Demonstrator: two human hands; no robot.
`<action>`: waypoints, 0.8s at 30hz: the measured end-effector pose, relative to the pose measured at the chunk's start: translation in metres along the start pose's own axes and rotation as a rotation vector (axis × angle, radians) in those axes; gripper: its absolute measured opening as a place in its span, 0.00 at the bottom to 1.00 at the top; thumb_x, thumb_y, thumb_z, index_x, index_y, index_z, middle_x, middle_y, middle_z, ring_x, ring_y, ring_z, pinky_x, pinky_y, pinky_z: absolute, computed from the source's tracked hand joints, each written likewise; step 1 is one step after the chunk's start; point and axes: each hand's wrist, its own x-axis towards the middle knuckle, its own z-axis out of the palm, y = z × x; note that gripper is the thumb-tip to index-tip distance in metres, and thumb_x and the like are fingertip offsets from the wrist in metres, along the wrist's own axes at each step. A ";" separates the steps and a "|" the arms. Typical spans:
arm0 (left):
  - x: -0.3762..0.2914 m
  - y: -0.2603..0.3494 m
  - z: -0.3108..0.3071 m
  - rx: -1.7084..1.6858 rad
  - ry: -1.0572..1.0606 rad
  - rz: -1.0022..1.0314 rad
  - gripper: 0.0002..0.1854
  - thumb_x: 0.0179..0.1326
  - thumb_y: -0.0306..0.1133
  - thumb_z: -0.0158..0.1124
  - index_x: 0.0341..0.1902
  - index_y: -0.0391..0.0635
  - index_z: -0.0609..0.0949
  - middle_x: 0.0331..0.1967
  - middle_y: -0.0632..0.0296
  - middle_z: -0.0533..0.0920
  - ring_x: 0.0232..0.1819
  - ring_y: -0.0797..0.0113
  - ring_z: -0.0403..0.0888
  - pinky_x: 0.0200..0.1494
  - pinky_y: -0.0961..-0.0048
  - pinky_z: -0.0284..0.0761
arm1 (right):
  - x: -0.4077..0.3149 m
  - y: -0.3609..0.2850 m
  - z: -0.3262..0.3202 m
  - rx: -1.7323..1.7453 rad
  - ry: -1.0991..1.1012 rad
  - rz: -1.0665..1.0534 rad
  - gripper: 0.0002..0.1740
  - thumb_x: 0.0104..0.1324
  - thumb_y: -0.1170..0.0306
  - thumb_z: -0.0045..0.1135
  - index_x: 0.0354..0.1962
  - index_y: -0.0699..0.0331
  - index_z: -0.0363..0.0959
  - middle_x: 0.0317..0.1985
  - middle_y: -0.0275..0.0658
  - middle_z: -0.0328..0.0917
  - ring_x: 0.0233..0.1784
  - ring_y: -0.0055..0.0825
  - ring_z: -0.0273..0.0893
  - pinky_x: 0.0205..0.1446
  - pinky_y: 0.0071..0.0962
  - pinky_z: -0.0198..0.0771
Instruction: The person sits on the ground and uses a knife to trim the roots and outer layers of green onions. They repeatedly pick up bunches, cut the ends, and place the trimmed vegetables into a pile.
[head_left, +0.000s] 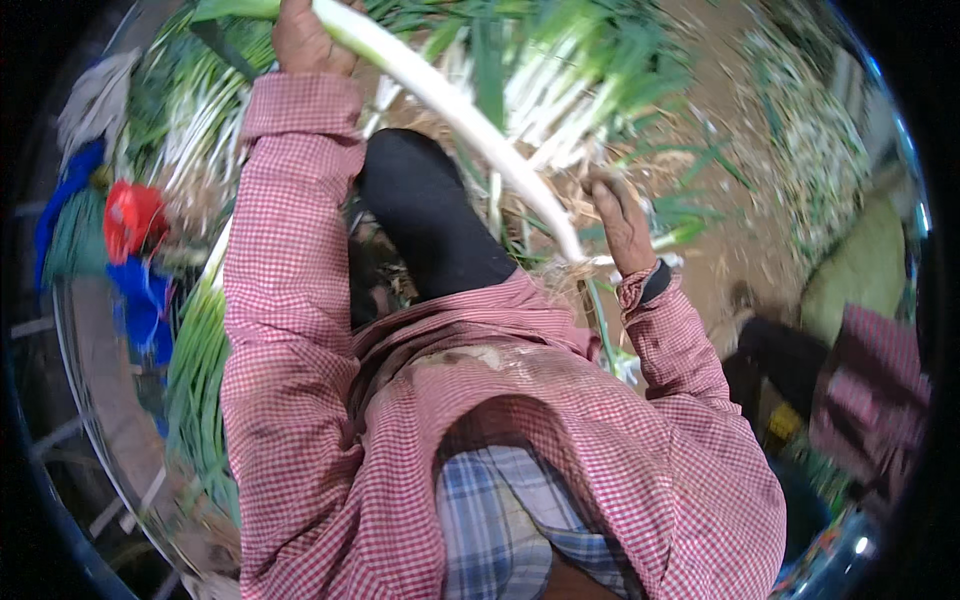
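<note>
My left hand grips a long Welsh onion around its upper part, where white turns to green. The stalk slants down to the right across my dark-clothed knee, and its rooty end hangs near my right wrist. Beside that lower end is my right hand, fingers blurred and bent; whether anything lies in them I cannot tell. Beyond the stalk, a heap of Welsh onions with white shafts and green leaves lies on the ground.
More onions lie at the left, near a red bag and blue cloth. Leaf scraps cover the ground at the right, beside a pale green rounded thing. Another person's checked sleeve shows at the far right.
</note>
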 end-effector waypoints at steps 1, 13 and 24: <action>0.002 0.008 -0.032 0.631 -0.172 0.421 0.15 0.63 0.33 0.57 0.49 0.37 0.74 0.39 0.53 0.82 0.43 0.59 0.79 0.44 0.64 0.78 | 0.017 -0.043 0.023 0.177 -0.005 -0.169 0.26 0.68 0.62 0.51 0.59 0.68 0.63 0.45 0.51 0.76 0.52 0.27 0.73 0.58 0.26 0.64; -0.097 0.172 -0.292 -0.007 0.791 0.098 0.16 0.67 0.40 0.50 0.50 0.40 0.73 0.46 0.50 0.77 0.51 0.55 0.76 0.57 0.57 0.71 | 0.163 -0.186 0.285 -0.501 -0.212 -1.125 0.20 0.66 0.63 0.51 0.57 0.50 0.69 0.40 0.42 0.77 0.42 0.37 0.77 0.47 0.32 0.73; -0.342 0.021 -0.317 1.181 0.210 -0.690 0.19 0.57 0.31 0.60 0.53 0.40 0.77 0.40 0.51 0.82 0.39 0.51 0.81 0.43 0.63 0.77 | 0.170 -0.022 0.400 -0.808 -0.611 -0.988 0.27 0.59 0.69 0.53 0.57 0.45 0.67 0.51 0.38 0.74 0.59 0.36 0.68 0.63 0.44 0.58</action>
